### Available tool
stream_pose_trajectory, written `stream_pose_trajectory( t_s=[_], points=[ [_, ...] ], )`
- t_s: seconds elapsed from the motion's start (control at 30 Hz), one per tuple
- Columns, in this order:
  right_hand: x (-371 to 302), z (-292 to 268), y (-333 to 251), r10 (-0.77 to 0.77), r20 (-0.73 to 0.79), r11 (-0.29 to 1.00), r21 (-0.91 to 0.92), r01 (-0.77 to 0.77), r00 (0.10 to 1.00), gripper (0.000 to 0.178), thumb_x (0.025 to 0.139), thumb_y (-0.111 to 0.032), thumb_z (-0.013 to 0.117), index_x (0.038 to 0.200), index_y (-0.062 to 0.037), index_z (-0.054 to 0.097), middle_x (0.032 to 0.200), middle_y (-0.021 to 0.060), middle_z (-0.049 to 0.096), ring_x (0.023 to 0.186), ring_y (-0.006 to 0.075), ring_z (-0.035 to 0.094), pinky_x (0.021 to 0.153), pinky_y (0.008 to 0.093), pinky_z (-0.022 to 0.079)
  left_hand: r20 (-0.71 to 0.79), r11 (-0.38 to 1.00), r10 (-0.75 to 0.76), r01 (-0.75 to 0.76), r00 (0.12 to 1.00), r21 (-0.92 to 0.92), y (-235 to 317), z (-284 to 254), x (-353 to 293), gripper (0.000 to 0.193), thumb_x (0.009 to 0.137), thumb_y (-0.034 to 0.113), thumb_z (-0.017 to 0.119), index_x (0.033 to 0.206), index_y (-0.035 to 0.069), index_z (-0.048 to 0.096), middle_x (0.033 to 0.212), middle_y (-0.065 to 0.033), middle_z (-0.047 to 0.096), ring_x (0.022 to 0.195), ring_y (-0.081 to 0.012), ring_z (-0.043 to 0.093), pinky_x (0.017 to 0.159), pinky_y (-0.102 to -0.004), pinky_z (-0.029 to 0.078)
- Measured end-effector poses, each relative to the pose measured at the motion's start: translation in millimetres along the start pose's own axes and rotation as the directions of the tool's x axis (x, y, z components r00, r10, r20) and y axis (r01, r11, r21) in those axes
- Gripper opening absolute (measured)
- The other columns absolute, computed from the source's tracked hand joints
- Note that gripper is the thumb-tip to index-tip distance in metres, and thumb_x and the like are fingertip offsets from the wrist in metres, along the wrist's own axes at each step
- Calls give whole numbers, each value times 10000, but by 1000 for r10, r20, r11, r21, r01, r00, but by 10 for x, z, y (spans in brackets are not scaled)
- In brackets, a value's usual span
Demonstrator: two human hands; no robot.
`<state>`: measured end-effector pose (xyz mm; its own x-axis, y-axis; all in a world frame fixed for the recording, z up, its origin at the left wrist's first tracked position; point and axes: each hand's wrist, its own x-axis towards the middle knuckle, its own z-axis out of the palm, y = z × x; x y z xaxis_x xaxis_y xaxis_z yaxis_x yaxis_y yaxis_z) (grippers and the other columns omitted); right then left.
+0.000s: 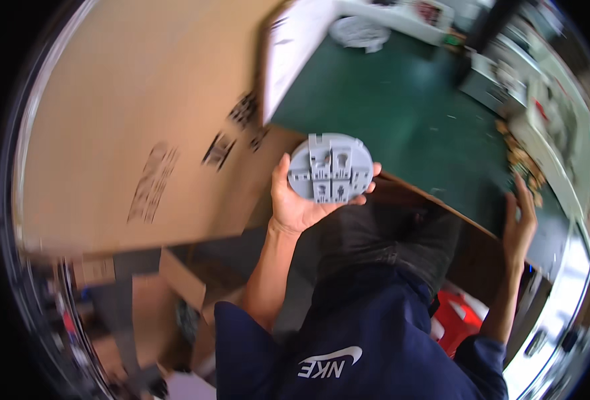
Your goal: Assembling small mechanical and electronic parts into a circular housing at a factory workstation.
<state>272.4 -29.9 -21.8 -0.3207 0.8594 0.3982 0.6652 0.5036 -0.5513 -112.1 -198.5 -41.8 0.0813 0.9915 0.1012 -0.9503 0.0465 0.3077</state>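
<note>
My left hand [295, 208] is closed around the edge of a round grey plastic part [332, 171]. The thumb lies at its left side and fingertips show at its right. Raised blocks with slots and small holes cover the face turned up toward me. Over the right side of the green worktop, my right hand [521, 223] reaches out with fingers extended and apart. Its fingertips are nearest to a heap of small brass-coloured pieces [525, 163]. Whether they touch any piece, I cannot tell.
A large cardboard box [141, 120] fills the left side, beside the green worktop [381, 93]. Another round grey part [359, 32] lies at the far end. A grey metal box [491, 83] stands at the back right. Below are an opened carton [155, 313] and a red object [456, 320].
</note>
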Motion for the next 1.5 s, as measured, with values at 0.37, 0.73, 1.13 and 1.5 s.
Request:
stream_pose_trajectory(
  t_s=[0.37,0.73,1.13,1.5],
  points=[
    [-601,-232,-62,22,86,1000,10,-23,996,361,1091,-210,538,1427,-130,642,985,22,634,818,106,478,739,258,418,-483,280,875,-847,32,451,-47,-293,-4438,784,916,542,683,1456,2,507,1534,-296,433,1430,-449,413,1184,-600,380],
    [-302,-135,-242,-9,55,996,-92,14,998,365,1075,-79,526,1427,-77,623,1179,120,671,1037,225,584,969,309,447,-311,850,501,-391,808,355,532,-300,-3229,812,986,504,664,1539,-30,405,1582,-266,416,1452,-388,432,1163,-568,405],
    [393,-294,-276,-97,40,988,-112,101,994,352,942,32,626,1287,-18,679,1151,162,631,1055,330,588,955,401,476,132,-763,121,7,984,646,1436,627,2476,709,815,437,849,1356,45,612,1581,-236,407,1457,-395,402,1190,-465,363],
    [661,-380,-84,-41,31,999,-4,41,999,361,928,51,641,1281,-14,678,1163,155,613,1046,334,604,937,391,492,-241,-842,31,155,970,517,1330,484,3380,1097,655,709,851,1392,-48,561,1457,-271,527,1361,-388,523,1128,-453,446]
  ],
)
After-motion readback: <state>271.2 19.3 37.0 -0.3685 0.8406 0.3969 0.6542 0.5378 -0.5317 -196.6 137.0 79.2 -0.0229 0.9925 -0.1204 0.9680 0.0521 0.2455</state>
